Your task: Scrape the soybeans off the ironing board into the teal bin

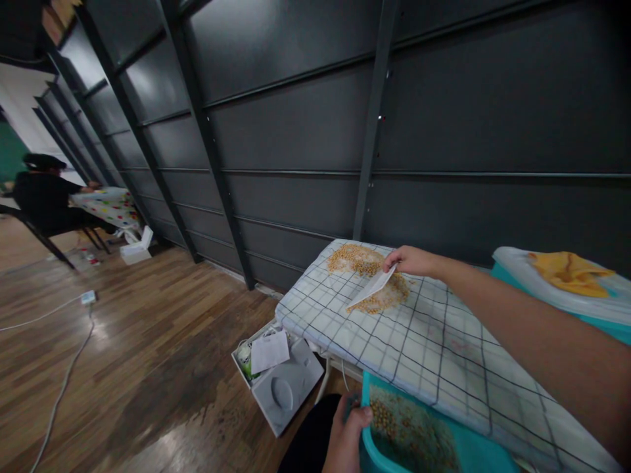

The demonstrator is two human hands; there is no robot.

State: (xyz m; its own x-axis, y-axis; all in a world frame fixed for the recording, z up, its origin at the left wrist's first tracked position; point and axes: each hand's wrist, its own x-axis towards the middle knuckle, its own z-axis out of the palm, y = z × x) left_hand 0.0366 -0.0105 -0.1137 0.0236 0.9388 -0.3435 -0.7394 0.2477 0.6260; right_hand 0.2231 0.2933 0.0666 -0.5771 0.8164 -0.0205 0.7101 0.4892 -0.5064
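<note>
My right hand (410,260) is closed on the upper end of a flat white card (374,288), tilted with its lower edge at the tabletop. The card stands between two spreads of small yellow grains: a farther patch (352,258) and a nearer one (387,299), both mixed with pale powder or crumbs. Down at the table's front edge, my left hand (348,427) grips the rim of a teal bin (377,460), thumb over the edge. Inside the bin lie more yellow grains (382,417) and brownish residue. The exact kind of grain is too small to tell.
A white grid-patterned cloth covers the table (419,335). At its right end sits a teal tub with a white lid (517,263) and a yellow cloth (574,270). An open white box (280,387) lies below on the floor. A dark panelled wall stands behind; a seated person (46,194) is far left.
</note>
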